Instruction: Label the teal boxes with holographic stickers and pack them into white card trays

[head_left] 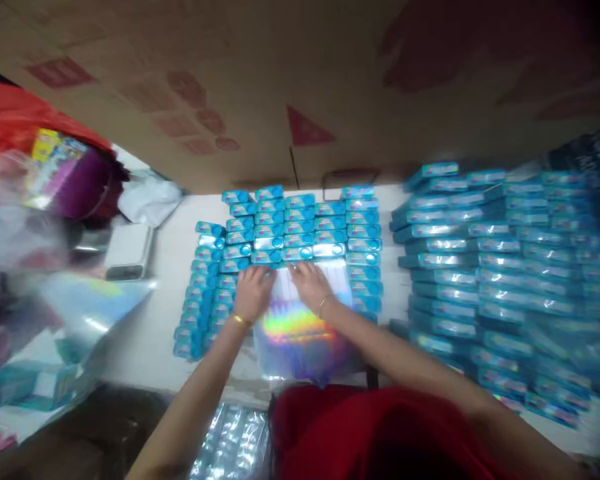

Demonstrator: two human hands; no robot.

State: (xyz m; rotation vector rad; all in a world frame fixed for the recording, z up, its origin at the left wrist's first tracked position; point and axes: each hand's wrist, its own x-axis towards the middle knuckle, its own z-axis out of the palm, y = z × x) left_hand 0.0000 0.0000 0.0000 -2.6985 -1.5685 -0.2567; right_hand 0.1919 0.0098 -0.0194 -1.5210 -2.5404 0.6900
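packing workshop or stockroom — rows of small blue boxes [299, 225] on a white bench [155, 313], large printed cardboard carton [260, 87] behind

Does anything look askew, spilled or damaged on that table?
The leftmost column of blue boxes, out past the left hand, slants away from the straighter columns in the middle, though lens distortion may exaggerate it. No spill shows; blur could hide small damage.

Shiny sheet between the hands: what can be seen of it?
The sheet looks like thin, glossy film, silvery, with a rainbow band across it and a violet tint nearer the person. It lies roughly flat on the white table, near the blue boxes. The left hand and right hand are at its far part; blur hides their grip.
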